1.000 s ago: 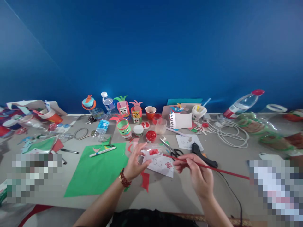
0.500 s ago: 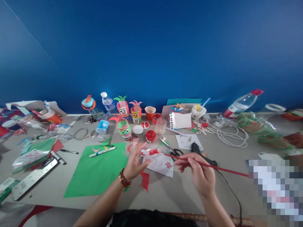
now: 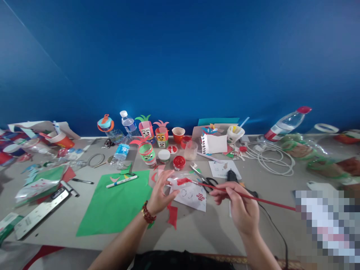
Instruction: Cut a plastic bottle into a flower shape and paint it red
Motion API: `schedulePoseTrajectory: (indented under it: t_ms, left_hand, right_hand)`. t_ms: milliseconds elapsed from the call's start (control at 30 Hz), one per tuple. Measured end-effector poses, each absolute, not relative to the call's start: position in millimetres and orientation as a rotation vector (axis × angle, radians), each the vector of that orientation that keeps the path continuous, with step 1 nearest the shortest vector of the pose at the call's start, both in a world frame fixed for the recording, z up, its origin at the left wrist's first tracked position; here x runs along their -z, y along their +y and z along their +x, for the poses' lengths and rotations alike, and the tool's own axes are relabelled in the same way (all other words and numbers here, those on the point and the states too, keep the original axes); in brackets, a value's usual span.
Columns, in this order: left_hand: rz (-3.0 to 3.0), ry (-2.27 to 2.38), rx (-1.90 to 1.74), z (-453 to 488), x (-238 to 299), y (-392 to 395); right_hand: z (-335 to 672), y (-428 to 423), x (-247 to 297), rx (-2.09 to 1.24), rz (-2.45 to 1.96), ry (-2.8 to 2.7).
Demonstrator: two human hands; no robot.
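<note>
My right hand pinches a long red paintbrush near its front third. The brush tip rests on a red-smeared clear plastic piece. My left hand, with a red bead bracelet at the wrist, holds that plastic piece by its left edge with curled fingers. Under it lies a white paper with small drawn marks and a red knot design. An open jar of red paint stands just behind.
A green paper sheet with a white marker lies to the left. Scissors and a black glue gun sit behind my right hand. Decorated cups, bottles, a coiled white cable and scraps crowd the back of the table.
My right hand has shifted slightly right and lower, with the brush tip moving a little over the plastic. The left hand stays put.
</note>
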State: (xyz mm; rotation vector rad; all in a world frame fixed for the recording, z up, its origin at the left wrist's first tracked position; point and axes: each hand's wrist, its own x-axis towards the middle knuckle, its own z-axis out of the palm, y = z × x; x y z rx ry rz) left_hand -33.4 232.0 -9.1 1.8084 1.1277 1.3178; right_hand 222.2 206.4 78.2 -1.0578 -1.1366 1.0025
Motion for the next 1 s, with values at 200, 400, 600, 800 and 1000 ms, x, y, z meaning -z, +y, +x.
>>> schedulePoseTrajectory:
  t_ms: [200,400,600,800,1000]
  left_hand:
    - [1.824,1.106,-1.310,-32.8,7.6,232.3]
    - [1.838,1.137,-1.296,-34.5,6.9,232.2]
    - [1.838,1.145,-1.274,-34.6,6.0,231.6]
    - [1.870,1.131,-1.280,-34.1,5.0,231.6]
    - [1.857,1.146,-1.274,-34.6,4.2,231.6]
  right_hand:
    - [219.9,203.4,-79.8,-1.036,-1.011,-1.123]
    - [203.9,205.2,-89.0,-1.095,-0.997,-1.145]
    - [215.7,205.8,-84.2,-1.019,-1.035,-1.146]
    - [206.6,204.5,-85.2,-1.104,-0.986,-1.156]
    - [210.3,206.8,-87.0,-1.035,-1.035,-1.184]
